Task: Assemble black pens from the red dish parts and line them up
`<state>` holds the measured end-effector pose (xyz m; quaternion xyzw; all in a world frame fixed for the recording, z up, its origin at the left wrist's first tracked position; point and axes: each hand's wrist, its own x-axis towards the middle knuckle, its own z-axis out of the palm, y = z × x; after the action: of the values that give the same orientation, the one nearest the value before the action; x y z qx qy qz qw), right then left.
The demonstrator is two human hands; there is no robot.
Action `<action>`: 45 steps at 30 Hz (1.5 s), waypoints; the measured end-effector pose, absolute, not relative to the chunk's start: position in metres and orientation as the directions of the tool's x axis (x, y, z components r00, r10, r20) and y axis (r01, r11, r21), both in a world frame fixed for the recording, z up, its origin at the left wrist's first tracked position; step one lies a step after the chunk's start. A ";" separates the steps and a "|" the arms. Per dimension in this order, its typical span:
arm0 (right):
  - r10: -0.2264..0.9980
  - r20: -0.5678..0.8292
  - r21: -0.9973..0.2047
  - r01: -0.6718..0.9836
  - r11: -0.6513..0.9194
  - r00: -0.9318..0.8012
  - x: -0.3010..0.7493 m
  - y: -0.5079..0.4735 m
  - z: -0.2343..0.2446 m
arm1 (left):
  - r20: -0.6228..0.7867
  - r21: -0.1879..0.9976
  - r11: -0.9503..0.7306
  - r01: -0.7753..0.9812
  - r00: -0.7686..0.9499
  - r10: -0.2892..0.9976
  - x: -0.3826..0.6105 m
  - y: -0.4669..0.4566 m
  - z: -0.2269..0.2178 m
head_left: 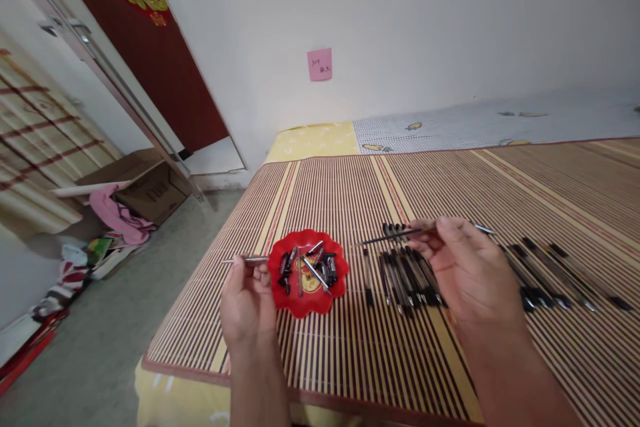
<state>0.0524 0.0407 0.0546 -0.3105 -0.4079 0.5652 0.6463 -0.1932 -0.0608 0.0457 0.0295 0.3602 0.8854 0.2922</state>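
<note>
My left hand [246, 297] is closed round a thin silver pen part [250, 259] that sticks out level, just left of a red scalloped dish [307, 307]. The dish holds several small dark and silver pen pieces [313, 267]. My right hand [465, 267] pinches a long thin pen refill [395, 235], held level above a row of dark pens [405, 273] laid side by side on the striped bamboo mat [350, 193]. A single pen [367, 277] lies between the dish and the row.
More dark pens [555, 273] lie in a row at the right of my right hand. The mat covers a bed with a yellow sheet [313, 140] against a white wall. On the floor at the left stand a cardboard box [145, 187] and scattered clothes.
</note>
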 end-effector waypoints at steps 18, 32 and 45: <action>0.737 0.182 -0.906 0.181 0.383 -0.651 -0.037 0.049 0.054 | -0.110 0.673 -0.575 -0.465 -0.832 0.544 -0.209 -0.067 0.038; 0.657 -0.081 -0.423 0.623 0.658 -0.749 -0.139 0.017 0.022 | -0.128 0.639 -0.548 -0.541 -0.776 0.617 -0.208 -0.061 0.035; 0.720 0.203 -0.826 0.278 0.490 -0.664 -0.075 0.031 0.055 | -0.113 0.780 -0.313 -0.542 -0.614 0.781 -0.181 -0.055 0.044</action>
<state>-0.0751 0.0311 0.0554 -0.3050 -0.8183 0.4027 0.2743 -0.1814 -0.0548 0.0437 0.1444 0.4138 0.7974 0.4148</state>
